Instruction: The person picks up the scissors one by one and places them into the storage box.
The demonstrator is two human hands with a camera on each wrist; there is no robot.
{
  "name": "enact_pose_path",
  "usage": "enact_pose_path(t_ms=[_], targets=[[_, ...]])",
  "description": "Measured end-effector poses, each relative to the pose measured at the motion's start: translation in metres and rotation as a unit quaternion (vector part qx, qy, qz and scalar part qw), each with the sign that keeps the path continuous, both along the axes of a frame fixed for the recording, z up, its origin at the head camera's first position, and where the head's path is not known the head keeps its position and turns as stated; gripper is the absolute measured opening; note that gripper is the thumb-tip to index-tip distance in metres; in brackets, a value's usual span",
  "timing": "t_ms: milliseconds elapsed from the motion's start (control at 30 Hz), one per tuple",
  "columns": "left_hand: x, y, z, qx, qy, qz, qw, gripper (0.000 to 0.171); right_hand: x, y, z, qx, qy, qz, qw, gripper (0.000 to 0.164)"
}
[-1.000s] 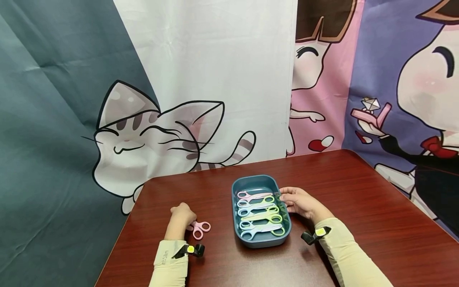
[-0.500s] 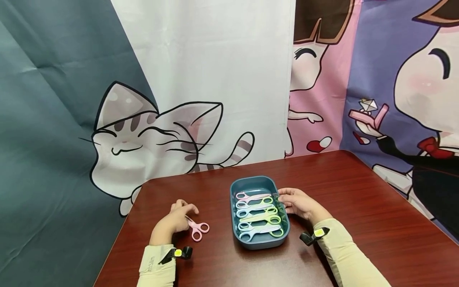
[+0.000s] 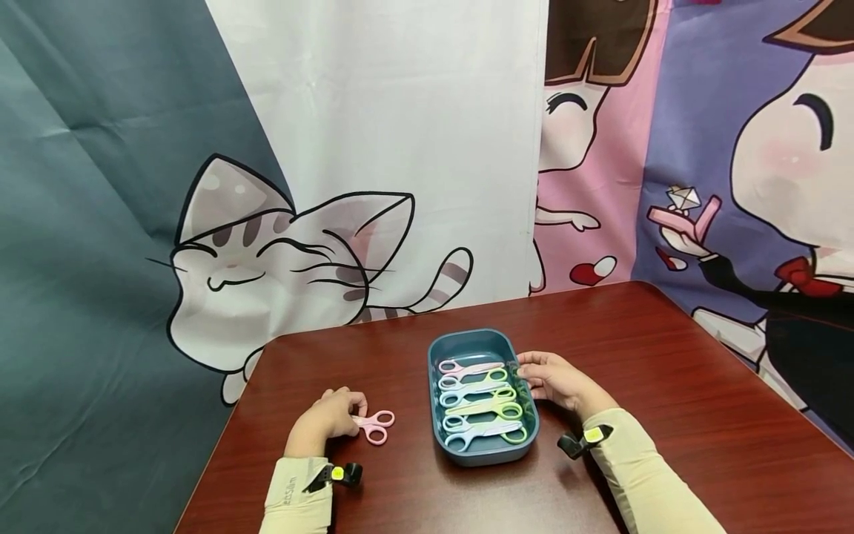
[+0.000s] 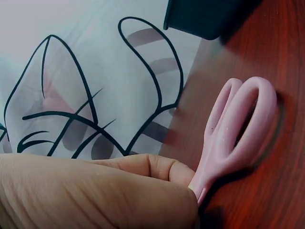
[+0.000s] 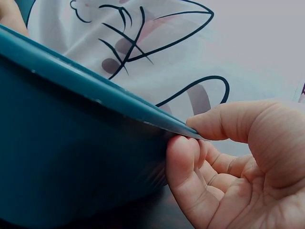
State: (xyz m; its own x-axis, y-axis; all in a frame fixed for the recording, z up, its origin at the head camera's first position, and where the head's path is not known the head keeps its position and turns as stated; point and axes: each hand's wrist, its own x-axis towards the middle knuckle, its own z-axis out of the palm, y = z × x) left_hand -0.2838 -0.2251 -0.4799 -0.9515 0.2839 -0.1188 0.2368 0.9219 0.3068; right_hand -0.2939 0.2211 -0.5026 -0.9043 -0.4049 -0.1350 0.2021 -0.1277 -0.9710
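Observation:
My left hand (image 3: 328,423) pinches a pair of pink scissors (image 3: 376,427) at the blade end, left of the bin. In the left wrist view the pink finger loops (image 4: 238,129) point away from the hand; the blades are hidden by the fingers. With thumb and fingers my right hand (image 3: 557,382) pinches the right rim of a teal plastic bin (image 3: 482,458). The right wrist view shows that rim between thumb and fingertips. Inside the bin several scissors lie in a row, among them pink scissors (image 3: 460,368), light blue scissors (image 3: 477,430) and green scissors (image 3: 487,408).
Everything lies on a reddish-brown wooden table (image 3: 600,326). Behind its back edge hangs a cloth backdrop (image 3: 400,133) with cartoon drawings. Each sleeve carries a small black wrist camera, such as the left one (image 3: 339,475).
My left hand let its fingers open over the pink scissors, then closed on them again; their loops have turned slightly to the right. The right hand has stayed at the bin's rim.

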Motion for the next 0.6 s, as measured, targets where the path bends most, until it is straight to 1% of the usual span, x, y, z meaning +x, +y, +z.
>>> enact_pose_path(t_ms=[167,233,300,400,600], targets=[[-0.002,-0.003,0.002,0.069,-0.011,-0.023,0.9973,0.033,0.001,-0.001,-0.001,-0.007,-0.001,0.003,1.000,0.034],[-0.003,-0.002,0.006,0.092,-0.009,-0.036,0.9951,0.032,0.001,-0.002,-0.002,-0.010,0.000,0.006,1.000,0.034],[-0.004,0.001,0.013,0.107,-0.005,-0.048,0.9931,0.031,0.001,-0.003,-0.002,-0.013,0.000,0.008,1.000,0.033],[-0.007,0.012,0.025,0.115,-0.001,-0.056,0.9917,0.030,0.001,-0.003,-0.002,-0.014,0.000,0.008,1.000,0.032],[-0.015,0.042,0.049,0.101,0.008,-0.055,0.9934,0.030,0.000,-0.001,-0.001,-0.013,-0.002,0.004,1.000,0.032]])
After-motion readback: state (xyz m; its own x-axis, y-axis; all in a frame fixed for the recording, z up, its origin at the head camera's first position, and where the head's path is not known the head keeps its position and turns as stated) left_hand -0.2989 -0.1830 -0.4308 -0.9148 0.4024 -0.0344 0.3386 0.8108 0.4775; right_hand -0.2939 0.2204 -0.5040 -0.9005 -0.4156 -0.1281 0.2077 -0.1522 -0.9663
